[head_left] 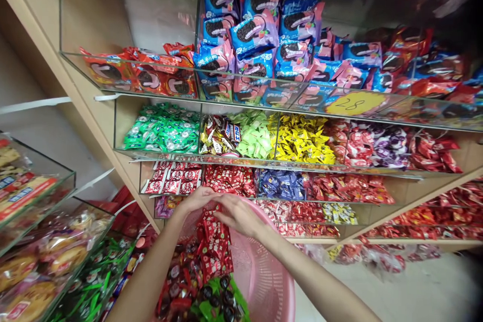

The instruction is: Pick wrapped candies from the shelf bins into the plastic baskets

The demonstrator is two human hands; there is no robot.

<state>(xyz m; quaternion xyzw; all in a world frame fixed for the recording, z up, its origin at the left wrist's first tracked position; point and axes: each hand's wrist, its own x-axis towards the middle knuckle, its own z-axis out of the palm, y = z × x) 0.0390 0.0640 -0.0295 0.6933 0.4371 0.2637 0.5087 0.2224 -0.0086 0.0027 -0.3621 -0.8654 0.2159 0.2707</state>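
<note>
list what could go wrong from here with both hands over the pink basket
1. The left hand and right hand look close to the red sweets on the shelf, so a knock might spill some.
2. Red packets in the pink basket lie against a green pack with no divider visible, so they could get mixed up or crushed.

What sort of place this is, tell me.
Most likely a candy and snack shop: sandwich-cookie packets and wrapped candies sit in clear-walled shelf compartments, and a yellow tag reads 28, perhaps a price.
</note>
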